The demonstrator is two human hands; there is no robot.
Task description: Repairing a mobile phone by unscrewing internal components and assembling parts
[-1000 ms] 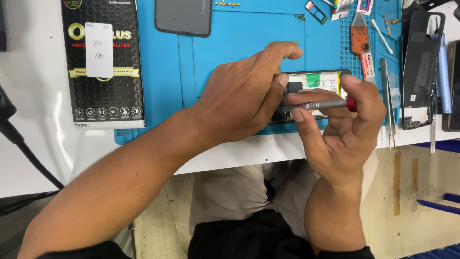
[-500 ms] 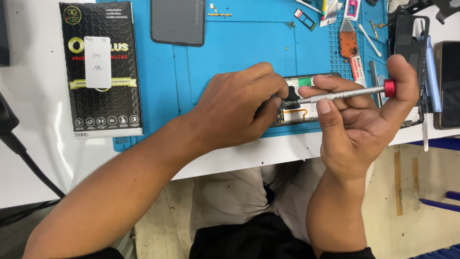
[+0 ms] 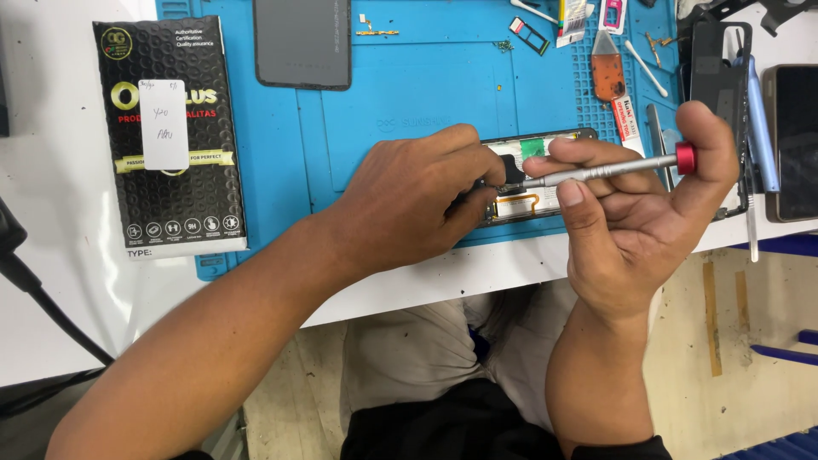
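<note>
Head | screwdriver (image 3: pixel 601 173) lies horizontal, tip left toward opened phone (image 3: pixel 532 183)

The screwdriver (image 3: pixel 596 173) has a brushed, matt metal shaft and a glossy red cap. The blue mat (image 3: pixel 426 77) looks like soft, matt rubber. The black box (image 3: pixel 170 136) is printed cardboard, and the tabletop (image 3: pixel 51 196) is smooth white laminate.

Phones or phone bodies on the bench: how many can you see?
3, perhaps more hidden. An opened phone lies under the left hand and right hand; a grey back panel lies top centre; a dark phone sits at the right edge.
</note>
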